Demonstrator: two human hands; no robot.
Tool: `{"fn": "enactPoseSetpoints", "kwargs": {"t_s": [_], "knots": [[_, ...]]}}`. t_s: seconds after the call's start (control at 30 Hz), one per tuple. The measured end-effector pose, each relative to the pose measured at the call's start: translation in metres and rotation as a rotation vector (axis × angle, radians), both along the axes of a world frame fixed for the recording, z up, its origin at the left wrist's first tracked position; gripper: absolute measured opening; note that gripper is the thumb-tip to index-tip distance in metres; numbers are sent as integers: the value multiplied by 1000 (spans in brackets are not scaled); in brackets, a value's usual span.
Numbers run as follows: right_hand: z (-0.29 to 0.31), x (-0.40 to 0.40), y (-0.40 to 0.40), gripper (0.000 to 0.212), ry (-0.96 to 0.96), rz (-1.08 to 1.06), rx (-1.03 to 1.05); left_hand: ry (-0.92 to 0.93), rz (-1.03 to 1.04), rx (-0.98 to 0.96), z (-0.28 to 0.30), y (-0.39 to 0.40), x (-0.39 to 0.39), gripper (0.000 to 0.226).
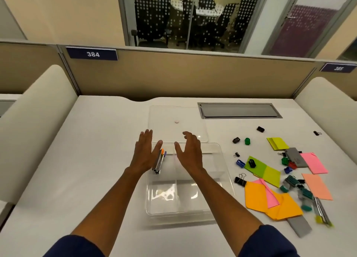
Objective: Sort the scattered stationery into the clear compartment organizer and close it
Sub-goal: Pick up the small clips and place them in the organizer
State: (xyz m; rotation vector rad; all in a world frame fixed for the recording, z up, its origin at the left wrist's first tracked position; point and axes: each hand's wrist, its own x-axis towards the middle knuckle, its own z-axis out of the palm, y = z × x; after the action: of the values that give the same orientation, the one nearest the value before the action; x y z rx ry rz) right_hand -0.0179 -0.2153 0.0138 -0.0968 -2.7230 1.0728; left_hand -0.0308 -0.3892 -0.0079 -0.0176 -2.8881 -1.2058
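hands hover open over the clear organizer (185, 181) on the bench (96, 160), left hand (144, 153), right hand (190, 152); lid (177, 121) lies behind, a stapler (158, 163), seemingly, inside, stationery (280, 179) scattered right.

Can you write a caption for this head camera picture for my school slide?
Two open hands hover over a clear organizer while sticky notes wait beside it.

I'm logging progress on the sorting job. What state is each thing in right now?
Organizer: open, a stapler and pens in its far left compartment.
Lid: off, flat on the desk behind the organizer.
Stapler: inside the organizer.
Sticky notes: loose on the desk.
Binder clips: scattered, unsorted.
Left hand: open, empty.
Right hand: open, empty.
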Motion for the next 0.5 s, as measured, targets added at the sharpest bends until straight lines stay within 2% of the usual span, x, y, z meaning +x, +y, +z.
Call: {"fn": "enactPoseSetpoints", "kwargs": {"t_s": [0.33,0.5], "knots": [[-10,24,132,70,37,-197,278,67,-213,-82,11,86,-11,70],[-9,34,191,74,-63,-268,336,61,-315,-116,10,143,-10,71]]}}
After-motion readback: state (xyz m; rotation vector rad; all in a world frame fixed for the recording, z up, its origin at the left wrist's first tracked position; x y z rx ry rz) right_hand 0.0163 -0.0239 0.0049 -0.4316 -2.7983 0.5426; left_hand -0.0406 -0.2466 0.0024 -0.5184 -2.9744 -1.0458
